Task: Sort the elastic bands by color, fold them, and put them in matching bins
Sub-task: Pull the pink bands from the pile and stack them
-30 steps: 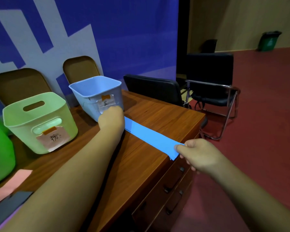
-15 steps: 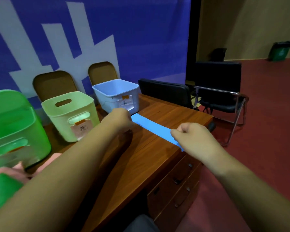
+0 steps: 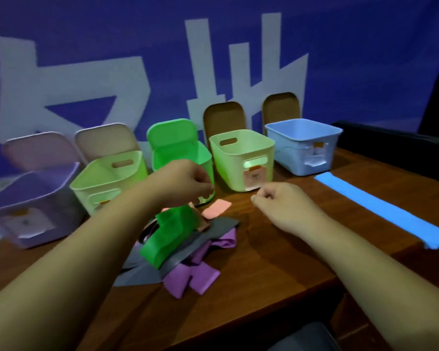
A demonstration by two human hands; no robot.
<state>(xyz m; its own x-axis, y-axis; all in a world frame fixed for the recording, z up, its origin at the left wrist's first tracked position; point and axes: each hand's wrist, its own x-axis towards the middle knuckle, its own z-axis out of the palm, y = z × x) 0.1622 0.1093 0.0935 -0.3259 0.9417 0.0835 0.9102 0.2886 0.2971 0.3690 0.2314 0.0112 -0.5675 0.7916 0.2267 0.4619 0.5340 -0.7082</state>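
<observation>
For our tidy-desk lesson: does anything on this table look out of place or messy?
Yes. The blue band lies flat and unfolded in front of the blue bin, not in it, one end at the table edge. The other bands lie in a tangled heap.

purple bin [image 3: 36,188] blurred at left edge, bin labels [image 3: 255,177] unreadable

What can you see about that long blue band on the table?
The blue band is a long, flat, smooth-looking strip. It lies straight on the wooden table, slanting from near the blue bin to the table's edge, where its end bends over. Only the table touches it.
</observation>
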